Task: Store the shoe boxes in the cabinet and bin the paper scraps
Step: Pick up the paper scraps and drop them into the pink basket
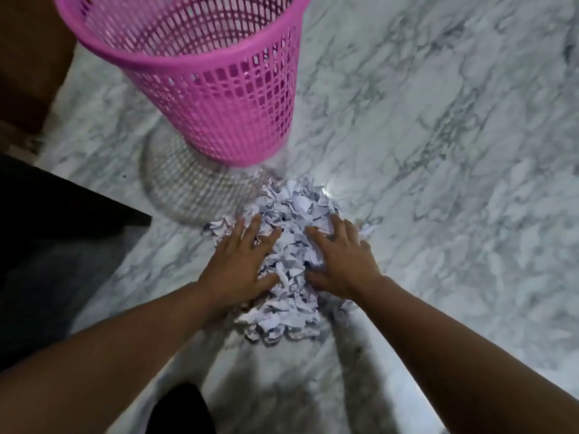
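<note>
A heap of crumpled white paper scraps [289, 245] lies on the marble floor in the middle of the view. My left hand [241, 264] rests flat on the heap's left side with fingers spread. My right hand [341, 261] presses on its right side, fingers also apart. Neither hand has closed around the scraps. A pink mesh plastic bin [200, 79] stands upright just beyond the heap, its open top toward me. No shoe boxes or cabinet are in view.
White and grey marble floor [438, 151] stretches to the right and behind the bin. A dark piece of furniture [47, 214] fills the left edge. A brown wooden surface [28, 57] sits at the upper left.
</note>
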The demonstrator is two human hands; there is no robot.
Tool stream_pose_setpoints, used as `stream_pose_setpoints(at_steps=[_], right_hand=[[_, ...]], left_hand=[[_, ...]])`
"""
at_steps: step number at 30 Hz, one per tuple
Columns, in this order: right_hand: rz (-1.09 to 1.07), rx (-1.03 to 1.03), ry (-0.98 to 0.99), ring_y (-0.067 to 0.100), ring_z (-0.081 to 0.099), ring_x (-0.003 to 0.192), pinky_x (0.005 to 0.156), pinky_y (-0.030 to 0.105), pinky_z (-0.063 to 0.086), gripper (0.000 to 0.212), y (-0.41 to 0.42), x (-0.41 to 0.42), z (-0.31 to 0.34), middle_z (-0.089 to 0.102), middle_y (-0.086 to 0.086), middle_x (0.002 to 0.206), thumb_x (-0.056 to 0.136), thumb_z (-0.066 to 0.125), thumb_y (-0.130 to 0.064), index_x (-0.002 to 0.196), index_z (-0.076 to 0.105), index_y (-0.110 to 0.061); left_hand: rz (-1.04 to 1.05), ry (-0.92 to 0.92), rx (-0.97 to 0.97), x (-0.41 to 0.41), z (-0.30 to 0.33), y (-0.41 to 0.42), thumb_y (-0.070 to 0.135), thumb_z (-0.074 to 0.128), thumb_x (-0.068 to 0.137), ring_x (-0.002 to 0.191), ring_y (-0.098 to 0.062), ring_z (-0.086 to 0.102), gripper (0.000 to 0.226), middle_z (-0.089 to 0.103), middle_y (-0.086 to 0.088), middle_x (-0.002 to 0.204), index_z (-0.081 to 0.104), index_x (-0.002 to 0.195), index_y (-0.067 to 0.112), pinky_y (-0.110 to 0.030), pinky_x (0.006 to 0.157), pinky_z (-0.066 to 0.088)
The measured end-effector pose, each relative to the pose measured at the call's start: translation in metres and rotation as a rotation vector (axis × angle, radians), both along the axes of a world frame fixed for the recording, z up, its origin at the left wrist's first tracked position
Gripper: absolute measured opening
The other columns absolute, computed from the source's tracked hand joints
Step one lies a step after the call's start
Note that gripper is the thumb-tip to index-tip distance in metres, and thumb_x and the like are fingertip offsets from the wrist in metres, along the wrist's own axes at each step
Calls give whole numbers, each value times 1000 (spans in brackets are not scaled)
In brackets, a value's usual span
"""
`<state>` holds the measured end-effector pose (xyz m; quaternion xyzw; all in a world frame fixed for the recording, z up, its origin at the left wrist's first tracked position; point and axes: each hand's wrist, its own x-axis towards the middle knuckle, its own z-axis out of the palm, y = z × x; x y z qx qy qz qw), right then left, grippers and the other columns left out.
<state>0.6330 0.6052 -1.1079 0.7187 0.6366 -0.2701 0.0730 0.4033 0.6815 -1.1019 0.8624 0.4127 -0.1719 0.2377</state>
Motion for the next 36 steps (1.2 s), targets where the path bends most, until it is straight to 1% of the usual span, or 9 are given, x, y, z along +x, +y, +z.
stream_pose_setpoints(at_steps=[3,8,13,16,19,26,29,32,36], right_hand=[[14,58,-37,42,23,148,103,58,47,86,6,2,-16,5,16,167,84,67,-60,153,23,-35],[12,90,-66,39,38,132,94,54,53,75,12,4,-22,25,16,154,85,72,-50,143,34,-21],[-107,96,-5,37,43,126,86,50,56,62,2,16,-11,36,13,140,88,69,-49,136,44,-20],[-210,124,71,31,45,123,85,44,55,55,-2,30,-12,40,8,134,83,72,-46,128,52,-21],[-260,187,126,28,51,113,79,37,52,45,-7,44,-15,46,4,126,79,75,-41,115,57,-21],[-415,406,322,20,57,88,73,33,50,30,-16,56,-2,47,-9,110,77,70,-37,101,60,-23],[-541,559,447,20,58,85,76,34,51,28,-9,56,6,51,-4,107,74,64,-34,95,61,-15],[-603,701,558,3,54,81,77,17,42,27,12,57,30,53,2,101,74,59,-39,87,60,-15],[-604,878,672,-3,55,83,74,6,38,15,55,61,80,53,0,99,80,62,-35,85,56,-22]], left_hand=[[1,-4,-5,11,-8,8,55,53,93,155,-30,-6,87,-12,0,169,-6,157,44,-56,116,32],[-49,-41,45,32,-7,14,35,59,92,147,-36,19,81,12,-6,166,13,158,35,-50,108,40],[-27,-152,13,50,0,17,20,60,89,127,-29,44,63,43,-7,142,36,148,24,-44,94,51],[-79,-210,20,56,-10,15,10,57,85,113,-31,53,40,53,-8,124,53,125,17,-42,83,53],[-114,-238,24,57,-10,14,7,54,81,96,-31,55,22,56,-8,105,57,102,11,-41,72,51],[-92,-360,20,59,14,23,12,48,77,79,-24,51,12,51,0,88,45,86,20,-41,65,50],[-16,-467,43,65,33,21,11,50,83,76,-19,48,14,48,4,82,42,83,21,-40,65,46],[92,-608,61,70,58,22,5,53,83,71,-15,44,15,45,7,77,44,84,18,-34,63,36],[241,-770,11,76,104,34,7,55,85,77,-9,63,24,63,-10,91,61,109,8,-28,64,49]])
